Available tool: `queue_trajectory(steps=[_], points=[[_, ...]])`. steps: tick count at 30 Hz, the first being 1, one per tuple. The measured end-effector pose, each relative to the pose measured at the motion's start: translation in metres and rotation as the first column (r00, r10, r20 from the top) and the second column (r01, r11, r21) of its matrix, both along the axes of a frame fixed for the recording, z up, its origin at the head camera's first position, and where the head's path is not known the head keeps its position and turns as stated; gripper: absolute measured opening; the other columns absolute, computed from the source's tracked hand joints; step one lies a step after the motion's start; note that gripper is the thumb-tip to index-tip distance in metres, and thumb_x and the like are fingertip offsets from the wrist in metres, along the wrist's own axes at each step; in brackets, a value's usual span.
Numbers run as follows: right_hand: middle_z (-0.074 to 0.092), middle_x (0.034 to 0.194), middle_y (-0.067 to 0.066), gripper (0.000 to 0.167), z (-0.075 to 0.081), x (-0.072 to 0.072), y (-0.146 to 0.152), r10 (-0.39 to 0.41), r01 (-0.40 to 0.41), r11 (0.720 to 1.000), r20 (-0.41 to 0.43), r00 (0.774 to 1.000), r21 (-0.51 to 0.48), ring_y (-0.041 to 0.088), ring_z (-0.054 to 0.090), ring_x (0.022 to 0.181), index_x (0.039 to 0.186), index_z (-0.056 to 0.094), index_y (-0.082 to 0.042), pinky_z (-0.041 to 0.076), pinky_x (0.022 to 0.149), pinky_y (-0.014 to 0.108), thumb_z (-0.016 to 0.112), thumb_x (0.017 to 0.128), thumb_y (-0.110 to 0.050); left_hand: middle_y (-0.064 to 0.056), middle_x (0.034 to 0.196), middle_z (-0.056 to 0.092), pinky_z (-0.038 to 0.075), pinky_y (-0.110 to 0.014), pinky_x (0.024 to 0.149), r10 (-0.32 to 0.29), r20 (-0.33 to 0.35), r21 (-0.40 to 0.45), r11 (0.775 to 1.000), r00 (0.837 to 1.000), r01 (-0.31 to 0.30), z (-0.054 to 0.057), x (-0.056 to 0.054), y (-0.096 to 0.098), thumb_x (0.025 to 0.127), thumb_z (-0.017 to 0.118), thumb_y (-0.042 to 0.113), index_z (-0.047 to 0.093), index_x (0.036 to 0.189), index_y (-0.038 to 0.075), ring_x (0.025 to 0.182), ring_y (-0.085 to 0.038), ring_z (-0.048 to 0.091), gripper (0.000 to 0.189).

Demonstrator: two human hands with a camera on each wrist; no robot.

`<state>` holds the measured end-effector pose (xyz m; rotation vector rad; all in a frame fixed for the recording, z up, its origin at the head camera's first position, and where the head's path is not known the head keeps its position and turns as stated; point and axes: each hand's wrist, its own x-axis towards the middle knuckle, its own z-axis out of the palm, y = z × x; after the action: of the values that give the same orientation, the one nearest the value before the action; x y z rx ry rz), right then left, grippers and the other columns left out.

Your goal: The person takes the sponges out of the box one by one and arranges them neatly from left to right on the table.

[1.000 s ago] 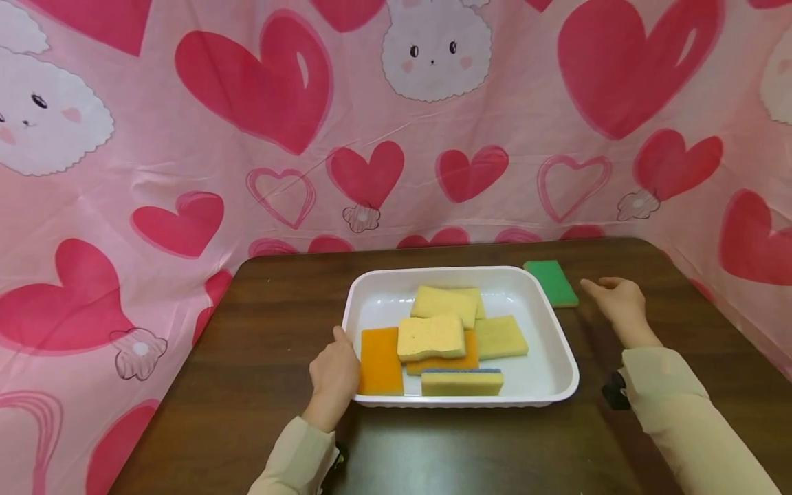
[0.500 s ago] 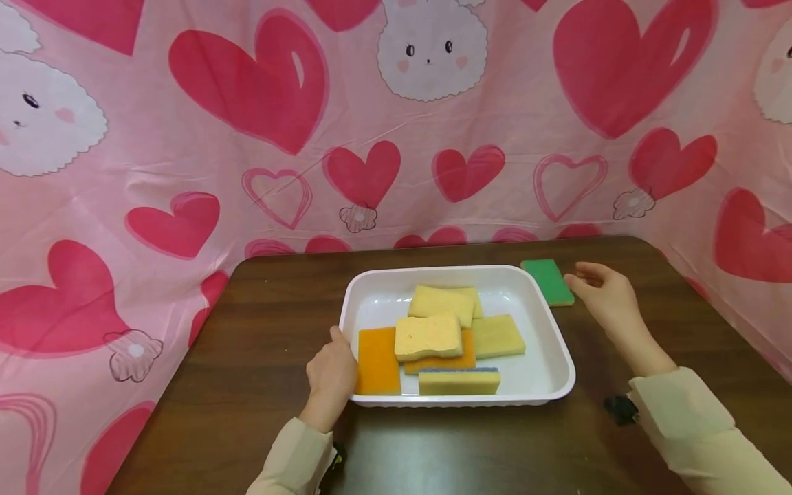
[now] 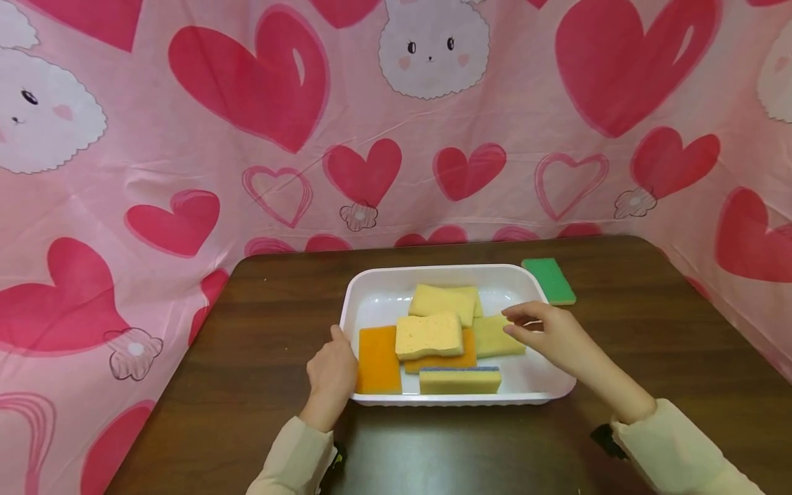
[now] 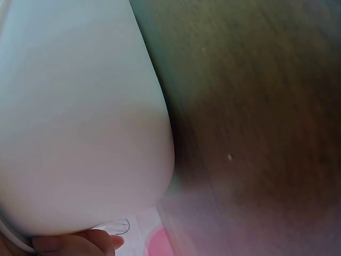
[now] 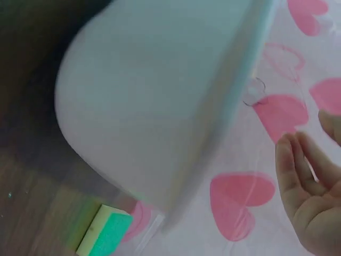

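A white tray (image 3: 532,396) holds several sponges. My left hand (image 3: 333,377) grips its left rim; in the left wrist view the fingers (image 4: 80,242) curl at the rim. Above the tray's right side hovers my right hand (image 3: 553,335), its thumb and fingertips apart with nothing between them. Just left of it lies a yellow sponge (image 3: 498,337). A thick pale-yellow sponge (image 3: 429,335) rests on an orange-topped one (image 3: 468,350). Another orange-topped sponge (image 3: 379,359) lies flat at the left, and a blue-and-yellow sponge (image 3: 460,381) stands on its edge at the front.
A green-topped sponge (image 3: 549,280) lies on the dark wooden table (image 3: 278,323), outside the tray at its back right corner. Two more yellow sponges (image 3: 441,302) overlap at the back of the tray. A pink heart-patterned cloth (image 3: 421,124) hangs behind the table.
My right hand has moved from beside the green sponge leftward and nearer, over the tray's right side. The green sponge and the left hand on the rim have stayed in place.
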<state>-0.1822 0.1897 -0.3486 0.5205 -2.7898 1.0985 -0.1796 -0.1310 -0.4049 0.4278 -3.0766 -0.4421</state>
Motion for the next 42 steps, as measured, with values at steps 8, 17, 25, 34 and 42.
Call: queue_trajectory(steps=[8,17,25,34,42], points=[[0.071,0.094,0.007,0.026,-0.013,0.009,-0.009,0.183,-0.182,0.982,-0.002,0.983,0.05,0.014,0.062,0.082,0.1,0.071,-0.004,0.051,0.069,0.022,0.075,0.079,-0.018,-0.018,0.074,0.062,0.051,-0.045,0.061,-0.004,0.011,0.0,1.0,1.0,0.004,0.0,0.0,0.0,0.098,0.043,0.014,0.041,0.121,-0.004,0.062,-0.03,0.061,0.03],[0.067,0.093,0.0,0.023,-0.022,0.013,-0.014,0.416,-0.398,0.898,-0.065,0.907,0.185,0.01,0.056,0.079,0.1,0.071,-0.01,0.048,0.066,0.021,0.076,0.078,-0.018,-0.02,0.073,0.064,0.049,-0.046,0.057,-0.014,-0.059,-0.015,1.0,0.998,0.013,-0.002,0.001,0.001,0.098,0.04,0.012,0.042,0.11,-0.003,0.062,-0.034,0.063,0.019],[0.065,0.094,-0.005,0.021,-0.028,0.013,-0.017,0.421,-0.392,0.881,-0.06,0.905,0.267,0.01,0.056,0.084,0.096,0.07,-0.014,0.048,0.072,0.025,0.078,0.077,-0.017,-0.019,0.072,0.063,0.049,-0.045,0.057,-0.017,-0.033,-0.01,1.0,0.999,0.017,-0.002,0.0,0.0,0.097,0.043,0.011,0.041,0.111,-0.003,0.062,-0.032,0.062,0.02],[0.063,0.093,-0.006,0.026,-0.032,0.015,-0.018,0.405,-0.357,0.871,-0.079,0.911,0.338,0.01,0.057,0.086,0.097,0.068,-0.014,0.049,0.077,0.028,0.078,0.074,-0.01,-0.019,0.073,0.063,0.05,-0.045,0.057,-0.017,-0.019,-0.017,1.0,1.0,0.016,0.0,0.0,0.0,0.095,0.046,0.01,0.041,0.115,-0.003,0.062,-0.032,0.062,0.025],[0.061,0.09,-0.004,0.026,-0.036,0.014,-0.018,0.413,-0.364,0.879,-0.112,0.904,0.308,0.007,0.052,0.08,0.097,0.068,-0.013,0.046,0.069,0.023,0.077,0.073,-0.006,-0.019,0.073,0.063,0.049,-0.046,0.057,-0.019,-0.038,-0.017,1.0,0.999,0.019,-0.002,0.0,-0.001,0.096,0.044,0.011,0.042,0.113,-0.003,0.062,-0.033,0.062,0.022]])
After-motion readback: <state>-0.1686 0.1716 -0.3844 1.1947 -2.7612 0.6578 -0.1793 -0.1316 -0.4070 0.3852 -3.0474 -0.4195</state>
